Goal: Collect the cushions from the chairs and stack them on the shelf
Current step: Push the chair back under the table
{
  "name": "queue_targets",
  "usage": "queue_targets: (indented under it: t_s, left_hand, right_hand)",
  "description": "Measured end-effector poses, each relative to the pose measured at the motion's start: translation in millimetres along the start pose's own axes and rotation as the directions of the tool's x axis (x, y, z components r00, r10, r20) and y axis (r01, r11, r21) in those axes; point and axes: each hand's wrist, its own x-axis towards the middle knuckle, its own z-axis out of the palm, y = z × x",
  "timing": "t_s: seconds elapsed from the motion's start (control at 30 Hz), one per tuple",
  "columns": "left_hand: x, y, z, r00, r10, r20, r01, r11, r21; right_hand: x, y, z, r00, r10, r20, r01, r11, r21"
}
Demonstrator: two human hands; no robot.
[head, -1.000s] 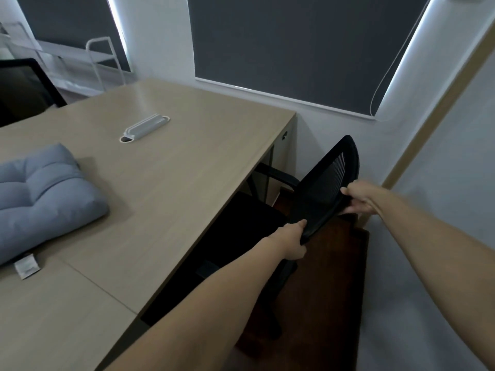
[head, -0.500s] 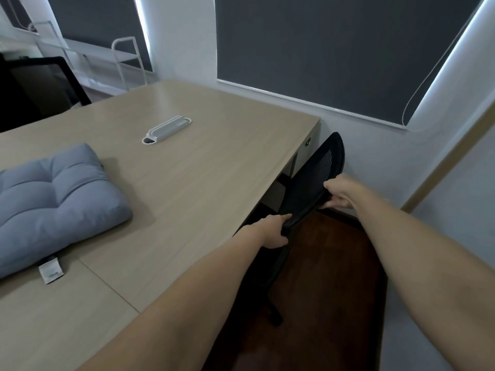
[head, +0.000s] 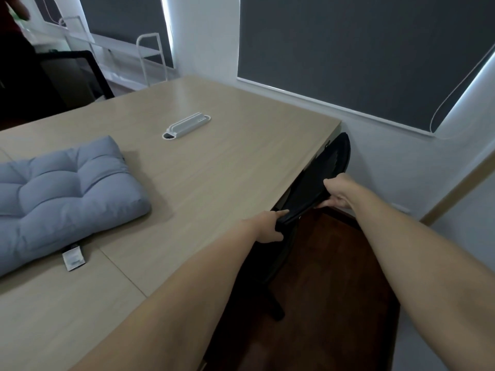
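Big wooden table (head: 227,162) fills most of my view. The grey-blue cushion (head: 67,183) is lying flat on its left side, well apart from the white shelf (head: 128,47) at the back. Black chair (head: 330,164) is tucked at the table's right edge, and I've got both hands on its backrest. My left hand (head: 267,227) is pinching the near end and my right hand (head: 338,192) is curled round the far rim. A small white tag (head: 72,259) sticks out from under the cushion.

Chair (head: 330,167) close against table (head: 227,170) edge, floor (head: 334,263) open beside it, cushion (head: 67,183) on table's left
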Motion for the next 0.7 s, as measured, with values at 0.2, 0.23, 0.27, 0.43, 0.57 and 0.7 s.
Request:
queue_targets:
  t_s: [0.2, 0.23, 0.27, 0.43, 0.57, 0.7]
  left_hand:
    - [-15, -10, 3, 0.999, -0.031, -0.014, 0.031, 0.999, 0.008]
    - [-19, -13, 2, 0.999, -0.040, -0.029, 0.040, 0.999, 0.010]
    - [-24, -16, 0, 0.997, -0.051, -0.051, 0.052, 0.999, 0.012]
    - [-64, -42, -18, 0.957, -0.208, -0.200, 0.199, 0.978, -0.062]
    - [-118, -61, -23, 0.888, -0.324, -0.325, 0.294, 0.946, -0.139]
    - [-198, -81, -15, 0.800, -0.446, -0.401, 0.378, 0.894, -0.241]
  right_hand:
    - [-3, 3, 4, 0.992, 0.008, -0.127, -0.011, 1.000, -0.026]
    - [-6, 2, 6, 0.988, 0.006, -0.153, -0.013, 0.999, -0.049]
    - [-10, 2, 9, 0.984, -0.002, -0.177, -0.015, 0.995, -0.094]
    - [-49, -12, 32, 0.966, -0.192, -0.173, 0.085, 0.869, -0.488]
    - [-97, -21, 66, 0.951, -0.288, -0.111, 0.127, 0.695, -0.708]
    - [-144, -20, 105, 0.928, -0.353, 0.124, 0.317, 0.568, -0.760]
